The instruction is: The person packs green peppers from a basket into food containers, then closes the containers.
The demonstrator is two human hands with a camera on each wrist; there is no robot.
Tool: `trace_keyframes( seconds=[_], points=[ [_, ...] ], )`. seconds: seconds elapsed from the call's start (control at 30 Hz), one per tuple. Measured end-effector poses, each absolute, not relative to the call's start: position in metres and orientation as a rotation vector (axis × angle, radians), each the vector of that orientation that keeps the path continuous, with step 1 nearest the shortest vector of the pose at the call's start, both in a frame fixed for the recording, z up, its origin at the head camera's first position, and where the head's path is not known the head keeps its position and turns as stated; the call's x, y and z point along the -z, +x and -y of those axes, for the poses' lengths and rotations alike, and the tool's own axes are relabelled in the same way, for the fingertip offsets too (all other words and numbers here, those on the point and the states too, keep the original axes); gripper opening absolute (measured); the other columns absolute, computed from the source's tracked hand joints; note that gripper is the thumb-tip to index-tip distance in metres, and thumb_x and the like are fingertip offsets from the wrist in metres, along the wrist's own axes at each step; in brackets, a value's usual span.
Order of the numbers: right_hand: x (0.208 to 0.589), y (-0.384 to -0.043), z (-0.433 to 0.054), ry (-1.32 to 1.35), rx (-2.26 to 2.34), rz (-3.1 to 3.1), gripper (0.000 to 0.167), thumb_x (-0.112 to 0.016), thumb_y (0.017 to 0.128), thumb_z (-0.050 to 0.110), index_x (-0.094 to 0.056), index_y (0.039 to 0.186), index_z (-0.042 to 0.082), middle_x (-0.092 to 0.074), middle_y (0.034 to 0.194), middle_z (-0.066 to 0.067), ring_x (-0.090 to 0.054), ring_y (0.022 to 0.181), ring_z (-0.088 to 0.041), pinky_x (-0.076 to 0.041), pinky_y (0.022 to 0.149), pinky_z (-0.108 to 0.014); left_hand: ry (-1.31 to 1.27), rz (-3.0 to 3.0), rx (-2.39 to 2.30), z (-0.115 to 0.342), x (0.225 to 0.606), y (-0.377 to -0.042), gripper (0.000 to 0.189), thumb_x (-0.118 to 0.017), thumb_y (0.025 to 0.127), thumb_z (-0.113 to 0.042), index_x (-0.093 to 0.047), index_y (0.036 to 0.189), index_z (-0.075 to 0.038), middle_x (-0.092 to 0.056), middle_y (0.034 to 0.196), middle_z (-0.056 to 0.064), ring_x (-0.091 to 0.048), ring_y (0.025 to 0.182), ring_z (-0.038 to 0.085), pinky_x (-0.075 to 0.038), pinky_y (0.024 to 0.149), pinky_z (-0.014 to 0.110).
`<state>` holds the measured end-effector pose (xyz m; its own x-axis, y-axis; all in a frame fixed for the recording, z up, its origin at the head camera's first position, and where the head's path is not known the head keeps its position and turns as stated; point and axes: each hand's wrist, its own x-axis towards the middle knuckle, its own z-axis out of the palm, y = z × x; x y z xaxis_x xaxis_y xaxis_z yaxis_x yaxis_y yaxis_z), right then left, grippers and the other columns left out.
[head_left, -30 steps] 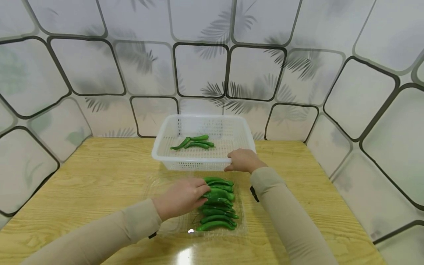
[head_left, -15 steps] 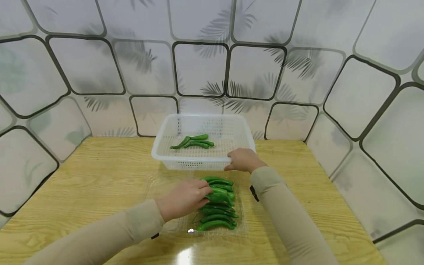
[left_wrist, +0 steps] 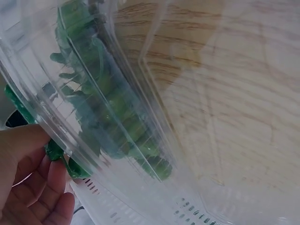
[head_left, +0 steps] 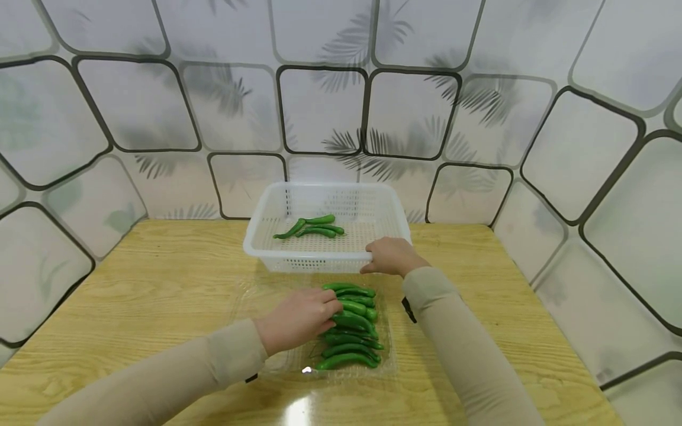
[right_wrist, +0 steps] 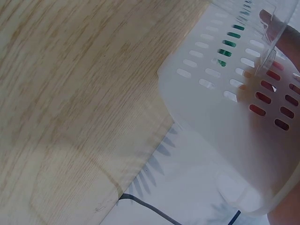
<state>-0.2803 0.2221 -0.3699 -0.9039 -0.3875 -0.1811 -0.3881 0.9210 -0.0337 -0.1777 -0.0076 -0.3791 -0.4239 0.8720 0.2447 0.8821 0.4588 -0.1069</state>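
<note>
In the head view, my left hand [head_left: 301, 319] is over a clear plastic tray [head_left: 250, 290], at the left ends of a row of green chili peppers [head_left: 348, 359]. The left wrist view shows its thumb and fingertips pinching a green chili pepper [left_wrist: 54, 151] near its stem; the tray wall partly covers the view. My right hand [head_left: 395, 257] grips the front right rim of a white perforated basket [head_left: 309, 256]. Several green peppers [head_left: 318, 231] lie loose on the basket's floor. In the right wrist view, fingers show through the basket's slots.
The basket stands behind the tray on a wood-grain table [head_left: 160, 266]. A patterned wall [head_left: 325, 112] encloses the table at the back and sides. The tray's transparent edges are hard to make out against the wood.
My left hand has shifted slightly right along the row, and the pepper near its fingertips has settled a little lower among the others. My right hand stays on the basket rim.
</note>
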Motion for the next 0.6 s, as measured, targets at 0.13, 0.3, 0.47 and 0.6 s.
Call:
trace_keyframes(
  seconds=[0.13, 0.3, 0.47, 0.6],
  points=[
    [0.369, -0.28, -0.222, -0.586, 0.0, -2.898, 0.033, -0.067, 0.082, 0.048, -0.058, 0.078, 0.016, -0.055, 0.067, 0.003, -0.051, 0.057, -0.015, -0.036, 0.051, -0.03, -1.509, 2.489, 0.028, 0.006, 0.381, -0.179, 0.021, -0.076, 0.079, -0.024, -0.066, 0.096, -0.014, -0.058, 0.088, -0.004, -0.057, 0.075, 0.009, -0.047, 0.065, 0.023],
    [0.368, -0.28, -0.222, -0.596, 0.001, -2.899, 0.032, -0.067, 0.082, 0.048, -0.058, 0.079, 0.017, -0.055, 0.067, 0.003, -0.051, 0.057, -0.014, -0.037, 0.051, -0.03, -1.518, 2.526, -0.013, 0.004, 0.379, -0.181, 0.021, -0.076, 0.078, -0.023, -0.064, 0.093, -0.014, -0.056, 0.085, -0.004, -0.055, 0.07, 0.009, -0.045, 0.06, 0.022],
    [0.368, -0.28, -0.223, -0.605, 0.001, -2.902, 0.031, -0.067, 0.082, 0.047, -0.058, 0.079, 0.017, -0.055, 0.067, 0.003, -0.051, 0.058, -0.014, -0.037, 0.051, -0.03, -1.546, 2.502, -0.08, 0.0, 0.376, -0.18, 0.022, -0.078, 0.077, -0.023, -0.062, 0.089, -0.014, -0.053, 0.08, -0.004, -0.053, 0.065, 0.008, -0.044, 0.057, 0.021],
    [0.369, -0.28, -0.223, -0.605, 0.005, -2.898, 0.032, -0.067, 0.082, 0.048, -0.058, 0.079, 0.017, -0.055, 0.067, 0.003, -0.052, 0.058, -0.014, -0.037, 0.051, -0.03, -1.523, 2.489, -0.183, -0.005, 0.377, -0.178, 0.024, -0.078, 0.076, -0.029, -0.063, 0.088, -0.016, -0.055, 0.079, -0.005, -0.055, 0.062, 0.008, -0.045, 0.055, 0.021]
  ],
)
